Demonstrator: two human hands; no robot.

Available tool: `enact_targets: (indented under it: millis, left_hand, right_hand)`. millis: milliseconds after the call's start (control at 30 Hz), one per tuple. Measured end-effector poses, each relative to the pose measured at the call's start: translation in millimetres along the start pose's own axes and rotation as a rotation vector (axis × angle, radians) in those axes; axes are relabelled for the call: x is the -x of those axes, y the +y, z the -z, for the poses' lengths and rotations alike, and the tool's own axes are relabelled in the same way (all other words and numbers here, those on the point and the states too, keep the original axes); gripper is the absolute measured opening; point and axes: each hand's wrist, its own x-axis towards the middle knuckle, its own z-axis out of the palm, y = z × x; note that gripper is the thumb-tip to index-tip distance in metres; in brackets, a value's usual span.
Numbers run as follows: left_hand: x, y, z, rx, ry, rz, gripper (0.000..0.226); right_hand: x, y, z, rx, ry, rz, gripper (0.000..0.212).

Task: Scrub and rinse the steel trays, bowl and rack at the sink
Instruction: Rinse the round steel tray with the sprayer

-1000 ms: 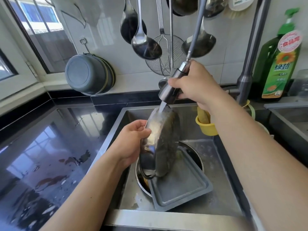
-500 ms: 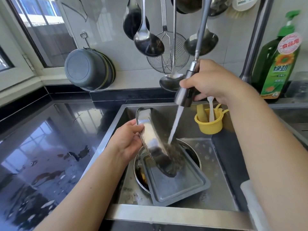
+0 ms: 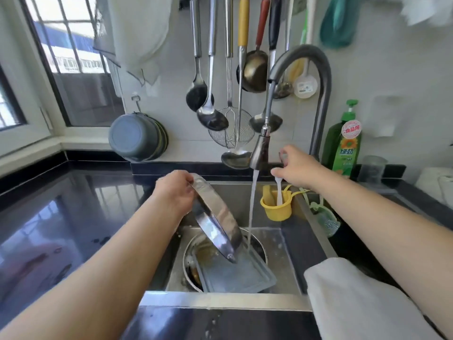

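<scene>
Black counter [image 3: 61, 217] at left. Left hand [image 3: 175, 192] grips the top rim of a steel tray [image 3: 217, 224], tilted steeply over the sink [image 3: 220, 299], its lower end over a flat rectangular tray [image 3: 237, 273] lying across a steel bowl [image 3: 193, 251]. Water stream [image 3: 252, 207] falls from the spray head [image 3: 261, 152] just right of the tilted tray onto the flat one. Right hand [image 3: 297, 166] off the sprayer, fingers loose and spread, holding nothing, above the yellow cup [image 3: 277, 207]. Green soap bottle [image 3: 345, 141] far right

White tiled wall [image 3: 392, 77], sunlit window [image 3: 73, 69], black countertop [image 3: 61, 204]
</scene>
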Motion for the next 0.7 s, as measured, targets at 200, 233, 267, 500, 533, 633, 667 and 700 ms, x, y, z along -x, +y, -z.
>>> enact_targets:
  millis: [200,233,267,500,533,633,667,700]
  left_hand:
    - [40.1,13.0,2.7,-0.125,0.063,-0.029,0.039]
    - [43.9,15.6,5.0,-0.100,0.044,-0.013,0.043]
    - [50.4,18.0,7.3,-0.103,0.052,-0.005,0.044]
    - [147.3,21.8,-12.3,0.113,-0.047,0.018,0.028]
    - [161.8,18.5,-19.4,0.113,-0.052,0.025,0.027]
    - [193.7,4.7,-46.1,0.103,-0.125,0.045,0.022]
    - [200.9,-0.8,-56.5,0.106,-0.150,0.054,0.021]
    - [203.8,-7.9,-68.0,0.115,-0.187,0.066,0.021]
  right_hand:
    - [76.7,9.9,44.4,0.170,-0.005,-0.042,0.066]
    - [87.4,15.1,52.5,0.177,-0.003,-0.048,0.066]
    - [96.2,20.4,59.3,0.186,-0.002,-0.050,0.065]
    - [136.7,43.5,98.6,0.171,0.047,-0.087,0.061]
    - [140.1,46.6,103.7,0.174,0.059,-0.087,0.060]
    - [147.7,58.8,121.7,0.189,0.079,-0.092,0.059]
    - [149.7,64.6,129.0,0.191,0.095,-0.095,0.058]
    - [151.9,70.5,136.4,0.186,0.112,-0.100,0.057]
